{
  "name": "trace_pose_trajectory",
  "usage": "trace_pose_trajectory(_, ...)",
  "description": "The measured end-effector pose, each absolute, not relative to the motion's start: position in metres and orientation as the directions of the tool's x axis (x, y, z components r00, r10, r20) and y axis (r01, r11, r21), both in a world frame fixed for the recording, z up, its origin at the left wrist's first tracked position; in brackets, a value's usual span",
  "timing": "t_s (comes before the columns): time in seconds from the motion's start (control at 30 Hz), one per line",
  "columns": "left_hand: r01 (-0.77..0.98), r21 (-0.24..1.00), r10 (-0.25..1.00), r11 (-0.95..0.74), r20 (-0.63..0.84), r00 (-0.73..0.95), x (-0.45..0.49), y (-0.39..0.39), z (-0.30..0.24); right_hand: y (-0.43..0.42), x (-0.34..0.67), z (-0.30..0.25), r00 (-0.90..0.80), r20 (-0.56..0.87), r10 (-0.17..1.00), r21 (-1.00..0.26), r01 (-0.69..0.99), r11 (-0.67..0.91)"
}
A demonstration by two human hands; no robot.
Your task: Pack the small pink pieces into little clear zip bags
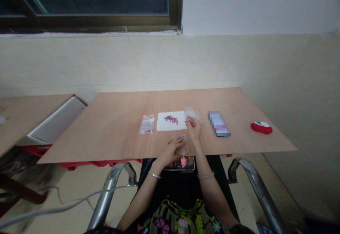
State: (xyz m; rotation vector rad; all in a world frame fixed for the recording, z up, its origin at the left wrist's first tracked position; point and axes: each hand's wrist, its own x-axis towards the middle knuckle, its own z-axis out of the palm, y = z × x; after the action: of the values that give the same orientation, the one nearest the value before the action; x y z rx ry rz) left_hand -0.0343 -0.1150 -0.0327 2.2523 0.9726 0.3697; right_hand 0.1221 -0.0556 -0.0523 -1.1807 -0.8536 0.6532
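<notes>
My left hand [173, 151] is over the table's front edge, its fingers stretched out and resting at a clear plastic bag [183, 148]. My right hand [194, 128] is at the right edge of a white sheet [161, 124]. Its thumb and fingers are pinched together; what is between them is too small to make out. Just behind these fingers lies another clear plastic bag [191, 111]. Small pink and dark pieces [172, 119] are heaped on the sheet. Left of the sheet is a zip bag [147, 124] with some small dark contents.
A phone [219, 124] and a red and white rounded object [261, 127] lie on the right of the wooden table [111, 127]. A tablet or phone showing a picture [176, 165] is below the front edge. Metal armrests [106, 191] flank me; a cable [66, 207] crosses at left.
</notes>
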Motion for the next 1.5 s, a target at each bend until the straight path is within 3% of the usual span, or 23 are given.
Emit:
trace_pose_trajectory(0.13, 0.479, 0.731, 0.734, -0.486, 0.043, 0.678, -0.033, -0.116, -0.040, -0.055, 0.128, -0.049, 0.521, 0.209, 0.828, -0.961, -0.045, 0.271)
trace_pose_trajectory(0.27, 0.443, 0.820, 0.818, -0.362, 0.051, 0.574, -0.032, -0.112, -0.031, -0.059, 0.134, -0.039, 0.452, 0.229, 0.862, -0.962, -0.028, 0.270)
trace_pose_trajectory(0.5, 0.308, 0.920, 0.914, -0.240, 0.108, 0.390, -0.030, -0.076, 0.016, -0.080, 0.144, -0.001, 0.072, 0.255, 0.964, -0.965, 0.089, 0.248)
trace_pose_trajectory(0.6, 0.244, 0.950, 0.920, -0.195, 0.090, 0.382, -0.031, -0.061, 0.035, -0.084, 0.143, 0.008, 0.003, 0.260, 0.965, -0.963, 0.074, 0.259)
trace_pose_trajectory(0.77, 0.135, 0.983, 0.918, -0.127, 0.065, 0.391, -0.031, -0.056, 0.044, -0.085, 0.138, 0.013, 0.054, 0.302, 0.952, -0.953, -0.008, 0.303)
trace_pose_trajectory(1.0, -0.061, 0.988, 0.966, -0.145, 0.155, 0.205, -0.029, -0.062, 0.036, -0.083, 0.139, 0.012, 0.247, 0.217, 0.944, -0.956, -0.140, 0.257)
trace_pose_trajectory(1.27, -0.067, 0.973, 0.971, -0.223, 0.228, 0.072, -0.030, -0.063, 0.032, -0.083, 0.130, 0.018, 0.227, 0.170, 0.959, -0.951, -0.216, 0.220)
trace_pose_trajectory(1.5, -0.044, 0.976, 0.973, -0.215, 0.218, 0.069, -0.032, -0.064, 0.034, -0.084, 0.127, 0.020, 0.256, 0.218, 0.942, -0.955, -0.142, 0.259)
